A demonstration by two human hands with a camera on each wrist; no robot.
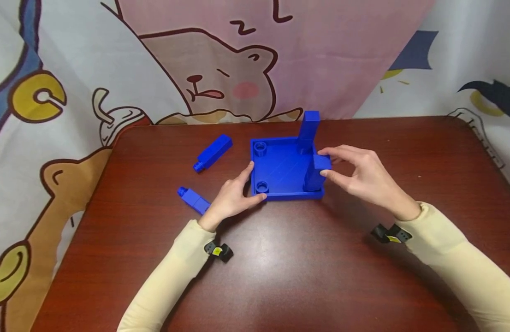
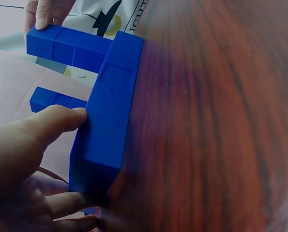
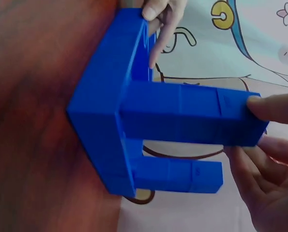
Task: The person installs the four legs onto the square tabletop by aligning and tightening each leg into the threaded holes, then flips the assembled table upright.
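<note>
A blue square shallow tray lies on the table with its raised rim upward. My left hand grips its near left corner, thumb on the front wall and fingers along the left side. At the near right corner stands a blue square post, and my right hand pinches its top between thumb and fingers. Behind it, a second blue post stands in the far right corner, untouched. Round sockets show in both left corners. Whether the pinched post is fully seated is hidden.
Two loose blue posts with threaded ends lie left of the tray: one post farther back, the other post partly behind my left wrist. A patterned cloth hangs along the far edge of the brown table.
</note>
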